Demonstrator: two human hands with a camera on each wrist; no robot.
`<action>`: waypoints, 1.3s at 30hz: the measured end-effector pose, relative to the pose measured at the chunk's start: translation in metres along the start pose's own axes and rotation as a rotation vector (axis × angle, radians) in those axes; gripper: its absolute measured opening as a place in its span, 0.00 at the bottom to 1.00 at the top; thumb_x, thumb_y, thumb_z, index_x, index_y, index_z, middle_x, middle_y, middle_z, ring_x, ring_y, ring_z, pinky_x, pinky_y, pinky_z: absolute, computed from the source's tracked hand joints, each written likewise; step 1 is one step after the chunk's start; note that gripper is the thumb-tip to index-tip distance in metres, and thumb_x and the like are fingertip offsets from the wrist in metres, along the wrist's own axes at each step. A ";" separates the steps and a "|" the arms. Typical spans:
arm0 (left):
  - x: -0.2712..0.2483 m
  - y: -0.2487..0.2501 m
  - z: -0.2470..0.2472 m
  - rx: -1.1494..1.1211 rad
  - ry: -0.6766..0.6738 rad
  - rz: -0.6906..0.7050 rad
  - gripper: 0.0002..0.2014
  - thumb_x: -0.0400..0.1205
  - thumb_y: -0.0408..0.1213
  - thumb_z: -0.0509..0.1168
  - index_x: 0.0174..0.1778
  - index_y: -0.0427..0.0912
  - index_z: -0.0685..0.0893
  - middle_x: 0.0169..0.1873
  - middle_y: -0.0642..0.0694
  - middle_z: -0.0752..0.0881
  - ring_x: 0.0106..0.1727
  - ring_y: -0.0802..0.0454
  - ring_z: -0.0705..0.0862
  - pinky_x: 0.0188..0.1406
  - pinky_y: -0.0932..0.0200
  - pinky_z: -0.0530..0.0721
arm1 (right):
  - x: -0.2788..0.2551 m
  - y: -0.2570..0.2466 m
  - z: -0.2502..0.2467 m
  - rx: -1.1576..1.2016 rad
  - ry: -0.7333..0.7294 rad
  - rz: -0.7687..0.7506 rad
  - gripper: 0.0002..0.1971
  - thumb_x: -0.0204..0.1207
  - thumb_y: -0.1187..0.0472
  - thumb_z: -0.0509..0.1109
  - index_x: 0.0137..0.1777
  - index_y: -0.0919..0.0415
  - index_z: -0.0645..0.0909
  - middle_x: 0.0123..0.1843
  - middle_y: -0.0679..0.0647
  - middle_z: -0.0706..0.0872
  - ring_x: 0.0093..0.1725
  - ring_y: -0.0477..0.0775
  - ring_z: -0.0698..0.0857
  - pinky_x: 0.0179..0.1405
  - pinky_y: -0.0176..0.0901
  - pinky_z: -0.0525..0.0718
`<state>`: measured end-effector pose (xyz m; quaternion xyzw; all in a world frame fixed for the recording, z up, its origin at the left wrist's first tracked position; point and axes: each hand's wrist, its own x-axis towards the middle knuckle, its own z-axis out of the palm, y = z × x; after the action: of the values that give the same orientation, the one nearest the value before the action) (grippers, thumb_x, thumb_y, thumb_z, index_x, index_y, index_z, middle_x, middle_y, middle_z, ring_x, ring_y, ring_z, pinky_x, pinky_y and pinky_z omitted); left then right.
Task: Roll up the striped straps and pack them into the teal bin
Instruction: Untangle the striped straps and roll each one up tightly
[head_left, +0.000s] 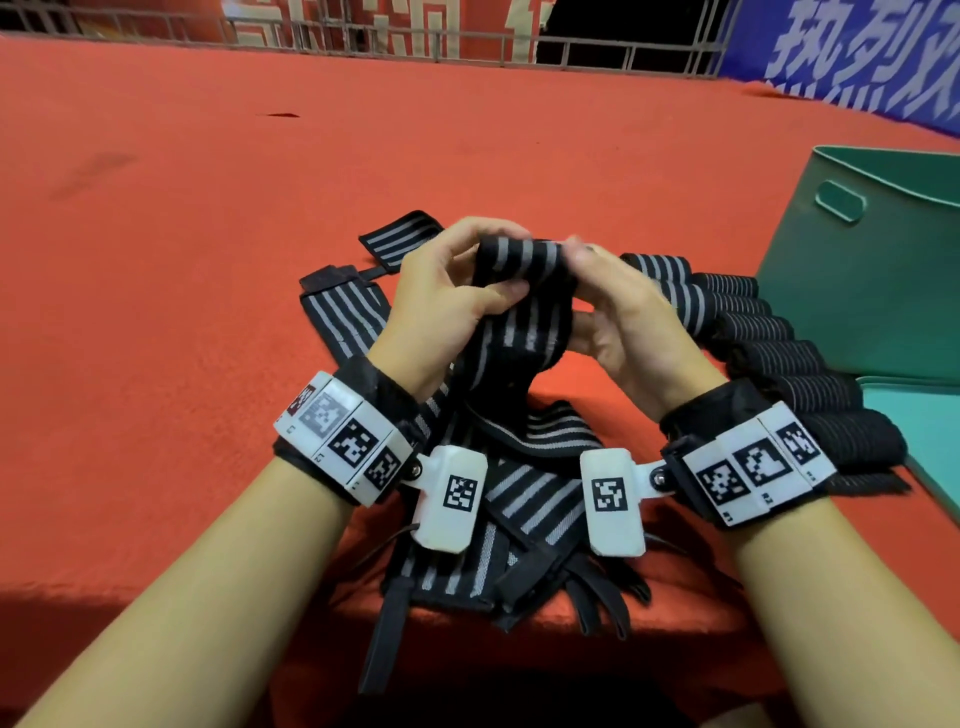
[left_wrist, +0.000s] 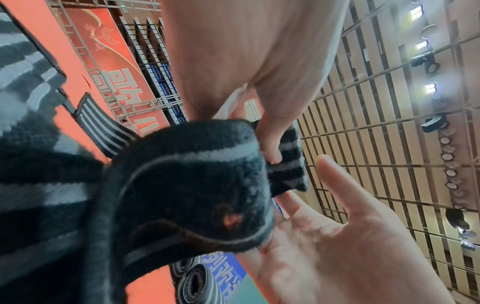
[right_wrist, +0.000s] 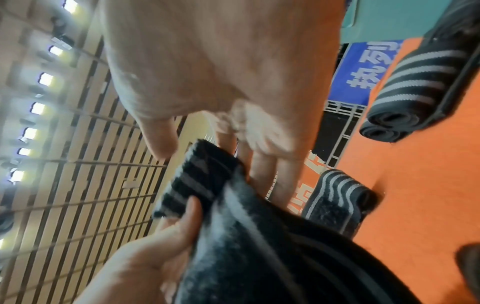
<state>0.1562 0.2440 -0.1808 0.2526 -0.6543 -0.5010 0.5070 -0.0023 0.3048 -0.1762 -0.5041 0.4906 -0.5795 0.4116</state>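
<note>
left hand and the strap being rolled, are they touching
Touching. The head view shows the left hand with fingers curled round the top of the strap; the right hand grips its other side.

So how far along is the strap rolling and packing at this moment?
Done: a row of rolled straps lies on the red table beside the teal bin. In hand: left hand and right hand pinch the top end of one striped strap. Left: a loose pile of unrolled straps; whether anything is in the bin yet cannot be seen.
</note>
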 end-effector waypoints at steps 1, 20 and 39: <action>0.000 -0.002 -0.001 -0.011 0.001 -0.010 0.17 0.77 0.18 0.72 0.53 0.45 0.88 0.46 0.52 0.89 0.51 0.55 0.88 0.53 0.52 0.89 | 0.000 -0.002 0.000 0.029 -0.014 0.045 0.21 0.88 0.41 0.61 0.66 0.54 0.86 0.60 0.54 0.92 0.59 0.58 0.92 0.61 0.59 0.89; 0.003 0.000 0.002 -0.062 -0.210 -0.283 0.16 0.87 0.33 0.64 0.71 0.36 0.80 0.56 0.41 0.91 0.53 0.50 0.91 0.51 0.57 0.87 | 0.005 0.008 -0.004 0.129 0.079 -0.099 0.17 0.81 0.67 0.74 0.69 0.61 0.84 0.55 0.54 0.93 0.60 0.53 0.91 0.60 0.45 0.88; 0.003 -0.012 -0.001 0.070 -0.174 -0.176 0.17 0.90 0.41 0.64 0.72 0.41 0.71 0.61 0.48 0.86 0.65 0.56 0.86 0.69 0.52 0.84 | 0.005 0.019 -0.002 -0.142 0.047 -0.215 0.14 0.82 0.63 0.73 0.65 0.54 0.79 0.60 0.56 0.90 0.62 0.55 0.89 0.62 0.59 0.88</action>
<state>0.1539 0.2371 -0.1902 0.2824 -0.6883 -0.5403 0.3932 -0.0058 0.2965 -0.1936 -0.5681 0.4830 -0.5957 0.2986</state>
